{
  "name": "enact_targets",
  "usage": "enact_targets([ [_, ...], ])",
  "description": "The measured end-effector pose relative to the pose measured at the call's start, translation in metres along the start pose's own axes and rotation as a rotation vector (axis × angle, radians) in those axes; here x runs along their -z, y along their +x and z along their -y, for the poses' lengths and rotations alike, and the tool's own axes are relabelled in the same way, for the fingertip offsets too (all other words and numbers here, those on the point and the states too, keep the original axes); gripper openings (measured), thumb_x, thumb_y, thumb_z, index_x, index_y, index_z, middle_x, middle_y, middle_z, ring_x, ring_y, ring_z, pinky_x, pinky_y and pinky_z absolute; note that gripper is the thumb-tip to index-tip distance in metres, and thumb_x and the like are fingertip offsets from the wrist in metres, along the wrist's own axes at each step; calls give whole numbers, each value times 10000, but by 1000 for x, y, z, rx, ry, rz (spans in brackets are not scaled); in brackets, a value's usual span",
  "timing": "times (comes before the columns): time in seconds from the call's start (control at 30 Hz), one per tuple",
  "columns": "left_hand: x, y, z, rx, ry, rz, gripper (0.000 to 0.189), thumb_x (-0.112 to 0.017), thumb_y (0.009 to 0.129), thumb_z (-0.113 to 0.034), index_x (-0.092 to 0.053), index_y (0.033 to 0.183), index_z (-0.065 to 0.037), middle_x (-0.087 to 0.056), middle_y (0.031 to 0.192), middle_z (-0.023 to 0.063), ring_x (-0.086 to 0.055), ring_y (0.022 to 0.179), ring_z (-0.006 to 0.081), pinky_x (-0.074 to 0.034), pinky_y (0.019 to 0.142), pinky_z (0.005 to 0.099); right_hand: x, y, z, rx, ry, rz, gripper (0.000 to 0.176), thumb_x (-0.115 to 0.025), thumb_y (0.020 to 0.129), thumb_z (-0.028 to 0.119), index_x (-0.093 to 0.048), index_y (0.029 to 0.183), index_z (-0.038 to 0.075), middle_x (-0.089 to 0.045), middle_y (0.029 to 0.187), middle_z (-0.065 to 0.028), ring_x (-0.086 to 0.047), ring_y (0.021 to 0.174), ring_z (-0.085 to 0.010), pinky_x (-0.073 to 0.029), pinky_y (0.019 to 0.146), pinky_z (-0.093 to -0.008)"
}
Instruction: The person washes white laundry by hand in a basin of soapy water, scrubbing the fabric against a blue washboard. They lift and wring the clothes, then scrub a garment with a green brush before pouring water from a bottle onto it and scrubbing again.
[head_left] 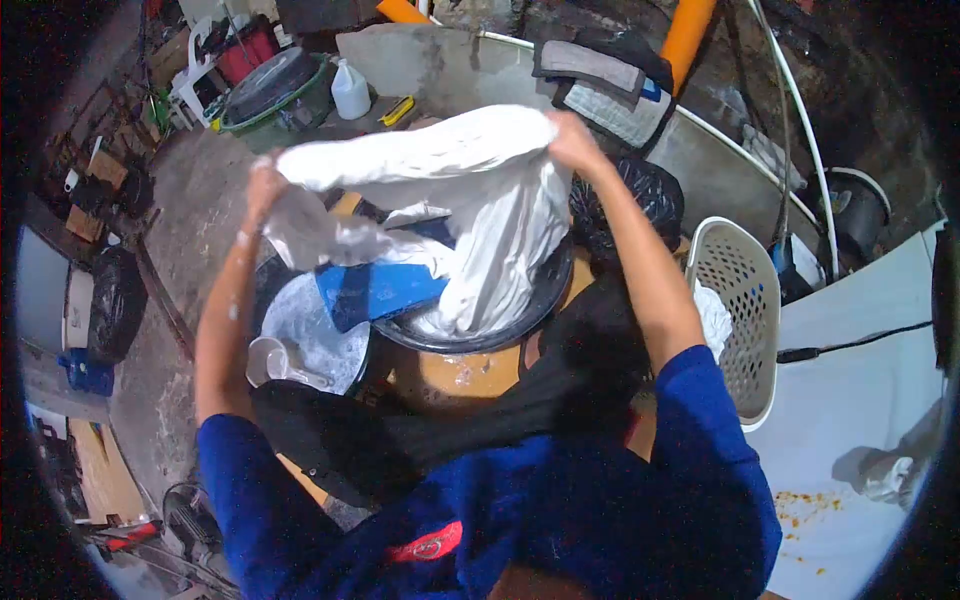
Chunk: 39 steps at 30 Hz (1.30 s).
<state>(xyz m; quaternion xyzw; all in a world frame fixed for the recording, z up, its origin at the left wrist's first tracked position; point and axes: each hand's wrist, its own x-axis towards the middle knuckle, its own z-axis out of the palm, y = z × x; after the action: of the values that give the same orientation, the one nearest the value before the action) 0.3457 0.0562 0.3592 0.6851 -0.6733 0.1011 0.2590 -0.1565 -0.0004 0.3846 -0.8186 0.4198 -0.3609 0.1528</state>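
Note:
A wet-looking white cloth (430, 148) is stretched between my two raised hands. My left hand (267, 188) is closed on its left end, and my right hand (574, 142) grips the right end a little higher. The rest of the cloth hangs in folds down into a dark round basin (478, 340) in front of me. A blue board (375, 292) leans across the basin's left side, partly under the cloth. Left of it sits a tub of sudsy water (318, 325) with a clear plastic dipper (272, 362) at its near edge.
On my right stands a beige perforated laundry basket (735, 300) with white fabric inside. Behind the basin are a black plastic bag (640, 205), a white jug (350, 92) and a yellow brush (397, 111). Folded cloths (610, 95) hang over the low concrete wall (450, 68).

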Motion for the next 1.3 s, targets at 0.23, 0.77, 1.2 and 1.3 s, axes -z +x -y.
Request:
enact_targets([
  [0.23, -55, -42, -140, -322, -460, 421, 843, -755, 511, -393, -407, 1177, -10, -435, 1195, 166, -410, 1121, 286, -330, 940, 351, 28, 75, 120, 314, 103, -229, 184, -563, 702, 118, -611, 847, 14, -629, 772, -106, -568, 716, -142, -434, 652, -278],
  [0.77, 90, 31, -195, -289, -430, 38, 338, -573, 698, -148, -551, 989, 23, -605, 913, 128, -560, 856, 192, -435, 767, 304, -5, 10, 64, 169, 215, 363, 395, -631, 696, 187, -537, 1027, -7, -587, 1000, -82, -519, 935, -155, -376, 862, -278],
  [1.2, 122, 21, -140, -318, -303, 17, 339, -575, 608, -80, -586, 933, 12, -609, 879, 174, -593, 829, 248, -441, 733, 328, -244, -87, 83, -76, 478, 654, 994, -780, 425, 391, -334, 1226, 8, -412, 1228, -165, -432, 1089, -270, -341, 930, -335],
  [1.3, 118, -11, -80, -115, -303, 39, 348, -587, 617, -93, -592, 953, -2, -617, 893, 156, -589, 846, 200, -453, 722, 315, -179, -57, 47, -142, 398, 796, 602, -699, 517, 235, -532, 1061, 40, -532, 1078, -153, -514, 974, -243, -409, 841, -327],
])
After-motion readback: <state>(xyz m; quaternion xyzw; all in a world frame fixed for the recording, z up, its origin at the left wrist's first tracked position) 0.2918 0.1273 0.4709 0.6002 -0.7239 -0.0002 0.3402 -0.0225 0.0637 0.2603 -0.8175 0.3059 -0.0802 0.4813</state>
